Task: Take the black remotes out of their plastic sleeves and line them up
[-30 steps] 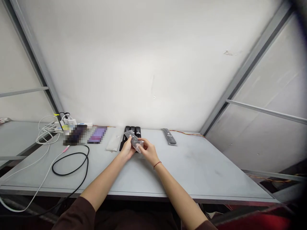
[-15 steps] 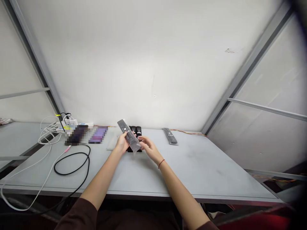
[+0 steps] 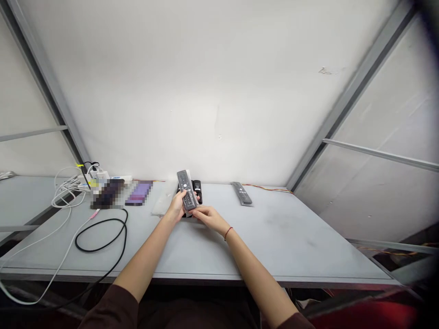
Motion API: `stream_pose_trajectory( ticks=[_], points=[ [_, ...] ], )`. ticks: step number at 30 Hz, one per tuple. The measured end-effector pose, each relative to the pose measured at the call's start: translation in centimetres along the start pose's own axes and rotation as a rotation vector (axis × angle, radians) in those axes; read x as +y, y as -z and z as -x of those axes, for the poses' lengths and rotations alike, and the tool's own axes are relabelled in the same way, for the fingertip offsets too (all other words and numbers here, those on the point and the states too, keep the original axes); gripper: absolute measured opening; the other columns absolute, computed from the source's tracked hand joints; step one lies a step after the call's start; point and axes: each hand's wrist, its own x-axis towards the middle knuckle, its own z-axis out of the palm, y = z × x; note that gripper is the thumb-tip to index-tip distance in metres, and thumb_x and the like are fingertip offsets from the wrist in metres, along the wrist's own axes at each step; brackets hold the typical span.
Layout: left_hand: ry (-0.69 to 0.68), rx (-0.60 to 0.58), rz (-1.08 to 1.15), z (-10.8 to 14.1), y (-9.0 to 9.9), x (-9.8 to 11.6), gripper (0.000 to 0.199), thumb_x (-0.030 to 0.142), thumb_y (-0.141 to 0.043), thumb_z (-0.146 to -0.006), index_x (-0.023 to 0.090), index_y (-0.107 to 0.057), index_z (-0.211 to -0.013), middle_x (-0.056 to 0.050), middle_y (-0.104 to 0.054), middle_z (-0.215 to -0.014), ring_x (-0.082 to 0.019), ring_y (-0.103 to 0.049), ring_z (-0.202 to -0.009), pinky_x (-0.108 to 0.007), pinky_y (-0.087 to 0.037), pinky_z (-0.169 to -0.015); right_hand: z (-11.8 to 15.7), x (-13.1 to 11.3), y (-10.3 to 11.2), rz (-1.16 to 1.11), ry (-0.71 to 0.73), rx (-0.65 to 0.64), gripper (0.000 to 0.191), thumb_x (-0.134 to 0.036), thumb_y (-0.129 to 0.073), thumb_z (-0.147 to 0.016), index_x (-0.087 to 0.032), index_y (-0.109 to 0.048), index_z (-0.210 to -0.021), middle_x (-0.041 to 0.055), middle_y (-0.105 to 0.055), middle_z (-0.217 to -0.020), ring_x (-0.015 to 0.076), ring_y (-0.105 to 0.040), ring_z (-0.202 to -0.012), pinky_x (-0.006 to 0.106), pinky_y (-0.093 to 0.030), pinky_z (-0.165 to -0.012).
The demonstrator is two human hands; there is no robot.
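Observation:
A dark remote control in a clear plastic sleeve is held up over the table, its buttons facing me. My left hand wraps around it from the left, the thumb lying across the buttons. At the lower end, my right hand has its fingers closed together on the end of the sleeve. Behind and below the held remote, more black remotes lie on the table, partly hidden by my hands. Farther right rests another sleeved remote, apart from both hands.
Left of my hands lies flat clear plastic. Two blurred, phone-like slabs, one dark and one purple, lie beyond it. White cables, a power strip and a looped black cable occupy the left side.
The held remote has turned more upright, its lower end swinging left. My right hand has moved slightly down and left, and its fingers have closed at the sleeve's lower end.

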Motion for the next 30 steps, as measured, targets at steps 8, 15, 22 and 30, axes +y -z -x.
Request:
stream_pose_trajectory(
  ticks=[8, 15, 22, 30],
  points=[
    [0.081, 0.019, -0.025, -0.2, 0.2, -0.2, 0.017, 0.023, -0.048, -0.086, 0.011, -0.059, -0.089, -0.01, -0.068, -0.078, -0.019, -0.067, -0.067, -0.032, -0.054, -0.063, -0.2, 1.2, 0.0, 0.14, 0.079, -0.033, 0.022, -0.034, -0.053, -0.084, -0.019, -0.069, -0.082, 0.0031, -0.065, -0.082, 0.0176, -0.054, -0.075, 0.033, -0.045, -0.072],
    [0.006, -0.102, -0.227, 0.5, -0.2, -1.0, 0.012, 0.025, -0.056, -0.082, 0.015, -0.061, -0.086, -0.003, -0.063, -0.067, -0.013, -0.059, -0.056, -0.023, -0.047, -0.054, -0.3, 1.1, 0.0, -0.195, -0.19, 0.025, 0.035, -0.049, -0.057, -0.078, -0.015, -0.064, -0.081, 0.004, -0.061, -0.074, 0.0138, -0.055, -0.064, 0.027, -0.048, -0.059],
    [-0.129, -0.161, -0.287, 0.2, 0.2, -1.3, 0.021, 0.02, -0.065, -0.074, 0.016, -0.065, -0.095, -0.006, -0.066, -0.09, -0.015, -0.061, -0.079, -0.022, -0.048, -0.067, -0.5, 1.6, 0.2, -0.396, -0.265, 0.198, 0.036, -0.047, -0.068, -0.069, -0.014, -0.064, -0.083, 0.0047, -0.063, -0.079, 0.013, -0.058, -0.065, 0.026, -0.049, -0.06],
    [0.031, -0.008, -0.415, -0.1, 0.5, -1.4, 0.043, 0.025, -0.064, -0.076, 0.018, -0.055, -0.117, -0.013, -0.058, -0.119, -0.019, -0.06, -0.097, -0.029, -0.05, -0.079, -0.9, 3.5, 2.6, -0.391, -0.334, 0.56, 0.036, -0.045, -0.068, -0.067, -0.011, -0.062, -0.078, 0.0039, -0.062, -0.072, 0.0104, -0.056, -0.058, 0.022, -0.048, -0.055]
  ],
)
